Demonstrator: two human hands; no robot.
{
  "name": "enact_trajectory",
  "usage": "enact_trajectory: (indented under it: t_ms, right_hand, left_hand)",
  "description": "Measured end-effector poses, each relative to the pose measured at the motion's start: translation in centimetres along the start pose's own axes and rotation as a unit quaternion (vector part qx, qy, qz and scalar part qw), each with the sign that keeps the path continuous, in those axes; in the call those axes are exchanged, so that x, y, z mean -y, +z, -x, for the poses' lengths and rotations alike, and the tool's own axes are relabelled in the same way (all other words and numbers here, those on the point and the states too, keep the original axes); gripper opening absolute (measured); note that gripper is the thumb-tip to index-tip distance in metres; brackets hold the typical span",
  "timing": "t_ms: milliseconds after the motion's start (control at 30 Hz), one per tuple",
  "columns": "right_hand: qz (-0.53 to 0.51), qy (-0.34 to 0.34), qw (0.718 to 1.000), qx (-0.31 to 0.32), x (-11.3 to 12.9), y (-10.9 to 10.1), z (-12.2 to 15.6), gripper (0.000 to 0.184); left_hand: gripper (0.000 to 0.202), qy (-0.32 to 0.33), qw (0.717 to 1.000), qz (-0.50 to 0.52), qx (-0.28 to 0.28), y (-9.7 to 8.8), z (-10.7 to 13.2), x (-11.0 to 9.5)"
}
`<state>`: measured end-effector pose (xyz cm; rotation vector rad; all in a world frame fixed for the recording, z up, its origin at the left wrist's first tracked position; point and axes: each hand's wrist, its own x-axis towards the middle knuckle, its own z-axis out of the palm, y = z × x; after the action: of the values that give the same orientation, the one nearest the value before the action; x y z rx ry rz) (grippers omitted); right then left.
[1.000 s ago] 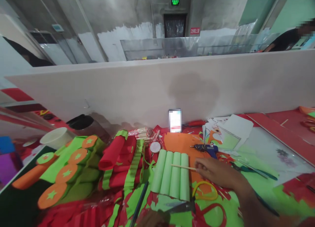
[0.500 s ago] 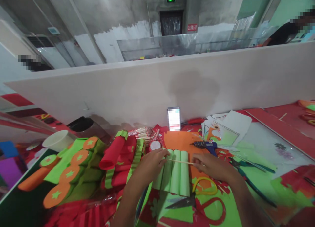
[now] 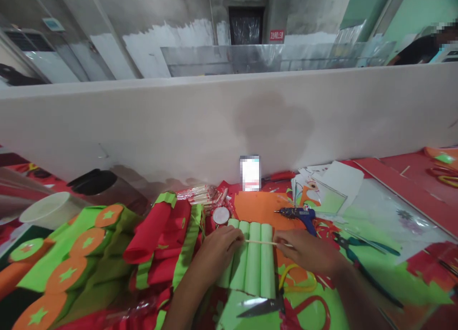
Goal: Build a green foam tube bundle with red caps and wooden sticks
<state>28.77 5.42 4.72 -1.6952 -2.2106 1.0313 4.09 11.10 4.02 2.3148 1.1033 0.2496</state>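
Note:
Several pale green paper tubes (image 3: 255, 263) lie side by side on the table in front of me. A thin wooden stick (image 3: 261, 243) lies across their far ends. My left hand (image 3: 219, 248) pinches the stick's left end, resting on the leftmost tubes. My right hand (image 3: 304, 250) pinches the stick's right end just past the rightmost tube. Both hands have their fingers closed on the stick.
Yellow-handled scissors (image 3: 272, 301) lie just near the tubes, a blue glue gun (image 3: 298, 214) and teal pliers (image 3: 361, 258) to the right. Red and green paper rolls (image 3: 153, 234) and orange-disc craft pieces (image 3: 86, 253) fill the left. A phone (image 3: 249, 172) leans on the white partition (image 3: 229, 115).
My left hand came up from the near edge and took the stick's left end. My right hand stayed on the right end. The view shifted slightly left and down.

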Motion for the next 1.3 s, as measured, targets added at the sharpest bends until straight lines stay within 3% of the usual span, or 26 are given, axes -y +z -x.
enact_trajectory:
  t_ms: [333, 667, 867, 1000, 1167, 1300]
  right_hand:
    - [0.030, 0.004, 0.999, -0.014, -0.7, 0.9, -0.9, 0.026]
    - [0.023, 0.017, 0.999, -0.014, 0.8, 0.4, -0.4, 0.029]
    - [0.015, -0.013, 1.000, -0.007, 0.7, 0.3, -0.2, 0.024]
    - [0.015, -0.047, 0.999, -0.006, 0.3, 0.5, -0.2, 0.023]
    - [0.011, -0.073, 0.997, -0.001, -0.1, 0.4, 0.0, 0.025]
    - [0.013, -0.073, 0.997, 0.005, -0.3, 0.3, 0.1, 0.028]
  left_hand:
    - [0.025, -0.001, 1.000, 0.026, -0.009, 0.9, -0.2, 0.7]
    - [0.018, 0.019, 1.000, -0.009, -0.019, 0.5, 0.2, -0.1]
    - [0.019, 0.031, 0.999, -0.021, -0.029, 0.4, 0.7, -0.4]
    - [0.025, 0.000, 0.997, -0.046, -0.057, -1.2, 1.5, -0.5]
    - [0.027, -0.079, 0.987, -0.084, -0.115, -4.7, 3.6, -1.4]
    - [0.022, -0.099, 0.984, -0.124, -0.084, -6.3, 5.0, -2.6]
